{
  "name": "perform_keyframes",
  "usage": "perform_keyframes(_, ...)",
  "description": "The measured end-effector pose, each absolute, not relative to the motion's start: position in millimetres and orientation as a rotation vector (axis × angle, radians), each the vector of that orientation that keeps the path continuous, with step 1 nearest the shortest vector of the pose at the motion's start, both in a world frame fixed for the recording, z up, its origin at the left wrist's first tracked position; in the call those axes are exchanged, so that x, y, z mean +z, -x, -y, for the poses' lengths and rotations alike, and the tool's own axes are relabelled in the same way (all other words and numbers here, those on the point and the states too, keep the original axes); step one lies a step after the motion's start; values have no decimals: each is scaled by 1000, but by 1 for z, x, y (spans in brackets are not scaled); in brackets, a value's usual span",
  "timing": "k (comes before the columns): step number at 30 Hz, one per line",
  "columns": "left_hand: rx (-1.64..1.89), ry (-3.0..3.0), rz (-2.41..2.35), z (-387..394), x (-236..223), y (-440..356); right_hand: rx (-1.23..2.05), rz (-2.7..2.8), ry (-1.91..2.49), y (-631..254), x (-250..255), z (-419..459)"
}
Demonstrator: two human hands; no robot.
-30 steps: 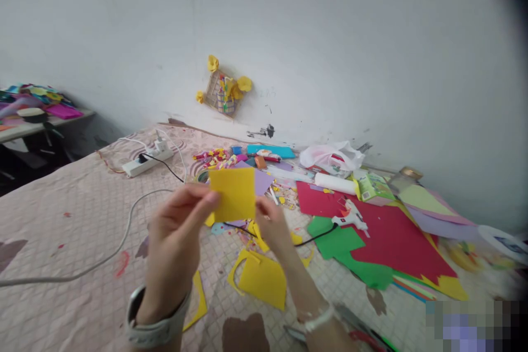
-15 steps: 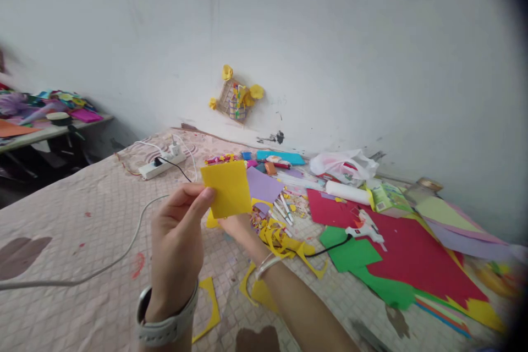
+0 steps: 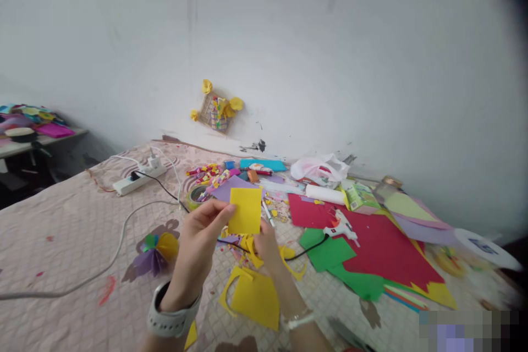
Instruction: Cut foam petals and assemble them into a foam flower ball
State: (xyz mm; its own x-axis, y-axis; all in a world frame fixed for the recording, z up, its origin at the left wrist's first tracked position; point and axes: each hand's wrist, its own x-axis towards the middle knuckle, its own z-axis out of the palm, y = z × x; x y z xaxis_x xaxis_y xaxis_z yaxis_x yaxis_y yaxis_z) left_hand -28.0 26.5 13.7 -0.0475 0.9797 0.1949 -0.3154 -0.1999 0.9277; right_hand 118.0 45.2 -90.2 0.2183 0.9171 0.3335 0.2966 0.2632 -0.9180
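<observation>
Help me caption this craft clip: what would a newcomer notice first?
The yellow square held up between the left hand and right hand comes first, at centre. Right of it lies a big red sheet with a hot glue gun; above, a yellow-flowered craft hangs on the wall.

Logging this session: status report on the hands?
Left hand and right hand both on yellow square. Black cord runs below, under the hands.

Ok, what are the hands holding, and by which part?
A yellow paper square: left hand at its left edge, right hand at its lower right corner.
</observation>
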Motion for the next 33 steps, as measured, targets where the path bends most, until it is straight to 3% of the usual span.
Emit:
perform_keyframes(6,1355,-1251,-942,-35,-8,9,643,987,1231,-167,-58,-5)
perform_keyframes(12,1150,-1218,-895,-29,-21,-16,607,1055,1321,-168,-30,18)
perform_keyframes(25,1114,-1025,-852,-24,-24,-29,583,1041,1392,-173,-33,13)
perform_keyframes(33,1109,-878,-759,-19,-20,-26,1216,910,1030,-164,-26,18)
